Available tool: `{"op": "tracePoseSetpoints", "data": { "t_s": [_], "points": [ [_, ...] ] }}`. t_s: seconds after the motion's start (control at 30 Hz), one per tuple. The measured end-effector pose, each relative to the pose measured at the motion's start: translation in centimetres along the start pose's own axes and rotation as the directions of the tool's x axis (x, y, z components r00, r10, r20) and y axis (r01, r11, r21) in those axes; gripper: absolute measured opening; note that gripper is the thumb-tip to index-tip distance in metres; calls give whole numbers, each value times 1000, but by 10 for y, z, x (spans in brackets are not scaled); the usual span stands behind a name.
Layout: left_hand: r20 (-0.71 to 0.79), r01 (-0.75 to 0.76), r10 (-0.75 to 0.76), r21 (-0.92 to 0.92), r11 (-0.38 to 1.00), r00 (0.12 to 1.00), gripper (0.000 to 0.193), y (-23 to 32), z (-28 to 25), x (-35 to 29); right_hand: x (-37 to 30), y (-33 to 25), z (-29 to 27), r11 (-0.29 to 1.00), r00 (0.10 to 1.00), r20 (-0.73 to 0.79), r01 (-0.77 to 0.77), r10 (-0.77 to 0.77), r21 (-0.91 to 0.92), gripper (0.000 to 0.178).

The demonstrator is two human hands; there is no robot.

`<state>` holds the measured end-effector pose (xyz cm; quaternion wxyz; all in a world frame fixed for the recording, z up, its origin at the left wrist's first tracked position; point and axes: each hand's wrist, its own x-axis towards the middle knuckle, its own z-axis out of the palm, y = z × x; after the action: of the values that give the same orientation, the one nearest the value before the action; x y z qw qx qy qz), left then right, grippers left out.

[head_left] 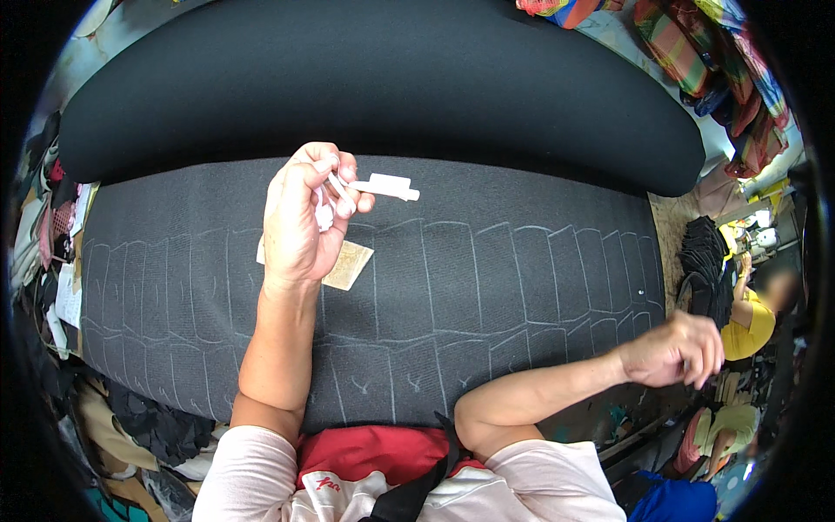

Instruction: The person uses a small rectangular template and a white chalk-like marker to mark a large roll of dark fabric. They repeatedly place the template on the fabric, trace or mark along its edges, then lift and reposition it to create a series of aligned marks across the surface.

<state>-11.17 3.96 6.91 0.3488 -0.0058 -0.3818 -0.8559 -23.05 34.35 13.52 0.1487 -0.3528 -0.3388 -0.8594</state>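
My left hand [309, 209] is raised over the dark fabric [487, 278], its fingers closed on a slim white piece with a flat tab [389, 185] sticking out to the right. Narrow white strips loop between the fingers; their exact kind is unclear. Beneath that wrist a small pale-brown flat template [350, 264] lies on the cloth, partly covered by my hand. The cloth bears rows of white chalk outlines. Off to the right, my right hand [674, 350] hangs past the fabric's edge, its fingers curled; whatever they may hold is hidden.
A thick black fabric roll [374, 78] spans the far side. Scraps and papers [65, 296] crowd the left edge. Stacked dark pieces [703, 252] stand at right, near a person in yellow [752, 326]; another person [729, 431] is lower right. Colourful bundles [722, 78] are at upper right.
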Motion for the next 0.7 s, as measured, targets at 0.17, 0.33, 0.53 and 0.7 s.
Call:
{"op": "tracePoseSetpoints", "data": {
  "t_s": [0.17, 0.33, 0.53, 0.7],
  "points": [
    [12, 15, -15, -7, 1000, 1000, 14, 0, 0, 0, -9, -11, 23, 997, 988, 135, 75, -73, -10, 14],
    [22, 18, -17, -33, 999, 1000, 14, 0, 3, -1, -13, -2, 31, 982, 891, 450, -134, 61, 131, 18],
    [54, 46, -47, 19, 999, 997, 14, -4, 8, -3, -13, 53, -23, 649, 933, 106, -154, 343, -745, 23],
    [55, 80, -78, -32, 996, 995, 11, -6, 15, -6, -33, 109, -91, -609, 796, -189, 263, 575, -748, 25]
  ]
}}
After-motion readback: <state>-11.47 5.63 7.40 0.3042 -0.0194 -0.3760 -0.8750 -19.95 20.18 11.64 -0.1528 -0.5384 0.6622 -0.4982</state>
